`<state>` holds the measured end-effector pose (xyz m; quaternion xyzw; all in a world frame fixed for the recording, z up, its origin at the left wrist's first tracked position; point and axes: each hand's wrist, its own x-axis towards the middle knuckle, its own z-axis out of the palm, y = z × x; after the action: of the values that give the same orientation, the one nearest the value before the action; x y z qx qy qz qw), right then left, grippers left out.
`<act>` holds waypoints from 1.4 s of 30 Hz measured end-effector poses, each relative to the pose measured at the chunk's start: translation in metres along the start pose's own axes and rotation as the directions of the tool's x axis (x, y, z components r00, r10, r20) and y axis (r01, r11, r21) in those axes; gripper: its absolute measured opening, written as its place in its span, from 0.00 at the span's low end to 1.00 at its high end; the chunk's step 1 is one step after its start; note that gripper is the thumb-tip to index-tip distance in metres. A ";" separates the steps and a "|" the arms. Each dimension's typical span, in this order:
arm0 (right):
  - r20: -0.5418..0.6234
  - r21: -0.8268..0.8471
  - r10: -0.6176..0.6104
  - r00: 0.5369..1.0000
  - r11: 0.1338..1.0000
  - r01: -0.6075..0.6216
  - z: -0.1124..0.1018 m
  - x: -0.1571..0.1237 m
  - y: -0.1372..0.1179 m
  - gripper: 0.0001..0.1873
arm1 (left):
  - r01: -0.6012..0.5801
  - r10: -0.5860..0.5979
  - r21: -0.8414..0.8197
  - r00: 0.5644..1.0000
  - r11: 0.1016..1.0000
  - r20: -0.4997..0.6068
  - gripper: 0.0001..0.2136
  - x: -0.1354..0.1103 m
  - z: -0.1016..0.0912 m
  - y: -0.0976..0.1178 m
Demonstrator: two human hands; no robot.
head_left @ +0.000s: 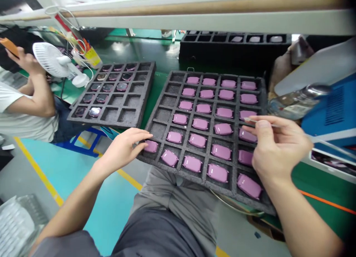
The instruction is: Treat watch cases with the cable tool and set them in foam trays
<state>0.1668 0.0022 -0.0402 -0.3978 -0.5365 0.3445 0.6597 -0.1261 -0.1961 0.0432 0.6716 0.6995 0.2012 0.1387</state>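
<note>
A dark grey foam tray holds rows of purple watch cases, one to a compartment. At its front left corner, my left hand has thumb and forefinger closed at the edges of a purple watch case, which lies in its compartment. My right hand hovers over the tray's right-hand column, pinching a thin, pale, stick-like tool whose exact kind I cannot make out. Part of that column is hidden behind the hand. Several compartments on the left side of the tray hold nothing.
Left of it, a second foam tray carries dark-faced watch parts. Beyond stand a white fan and a co-worker's arm. A glass bottle and a blue machine are on the right. A shelf rail crosses above.
</note>
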 end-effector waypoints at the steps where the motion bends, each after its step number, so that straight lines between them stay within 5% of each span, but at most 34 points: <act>1: 0.002 -0.006 0.011 1.000 1.000 -0.011 0.000 0.000 0.000 0.13 | -0.014 0.016 0.044 0.998 0.999 -0.067 0.13 0.006 -0.007 -0.004; 4: 0.014 -0.013 0.040 0.999 0.999 -0.040 0.000 -0.001 0.000 0.14 | 0.054 -0.002 0.203 0.969 0.978 -0.245 0.13 0.044 -0.039 -0.033; 6: 0.008 -0.009 0.047 0.999 0.999 -0.047 -0.001 -0.002 -0.001 0.14 | 0.232 -0.120 0.333 0.938 0.914 -0.324 0.16 0.079 -0.064 -0.066; 10: 0.025 0.006 0.067 0.997 0.998 -0.067 -0.001 -0.001 -0.004 0.13 | 0.326 -0.267 0.480 0.945 0.814 -0.188 0.21 0.132 -0.098 -0.126; 13: 0.030 0.013 0.077 0.997 0.997 -0.078 0.000 0.000 -0.006 0.13 | 0.296 -0.270 0.576 0.953 0.762 -0.133 0.21 0.141 -0.107 -0.135; 17: 0.031 0.036 0.095 0.995 0.995 -0.096 0.001 0.001 -0.009 0.13 | 0.220 -0.110 0.359 0.947 0.907 -0.302 0.16 0.141 -0.082 -0.083; 20: 0.040 0.071 0.100 0.994 0.992 -0.103 0.003 0.001 -0.012 0.14 | -0.091 0.053 -0.105 0.946 0.990 -0.319 0.14 0.155 -0.023 -0.013; 22: 0.034 0.098 0.084 0.996 0.991 -0.087 0.003 0.002 -0.013 0.13 | -0.203 0.125 -0.394 0.969 0.896 -0.215 0.11 0.169 0.026 0.035; 26: 0.046 0.097 0.036 0.998 0.994 -0.041 0.003 0.008 -0.011 0.11 | -0.069 0.121 -0.776 0.993 0.627 0.010 0.10 0.189 0.100 0.095; 30: 0.075 0.061 -0.008 0.997 0.998 0.003 0.004 0.013 -0.008 0.09 | 0.031 0.067 -0.879 0.995 0.475 0.072 0.15 0.193 0.115 0.101; 42: 0.080 0.078 -0.030 0.996 0.997 0.024 0.003 0.014 -0.012 0.07 | -0.012 0.065 -0.902 0.998 0.431 0.018 0.16 0.188 0.115 0.102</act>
<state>0.1669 0.0101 -0.0232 -0.3506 -0.5544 0.3718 0.6569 0.0058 0.0041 0.0044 0.5146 0.4654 0.5296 0.4880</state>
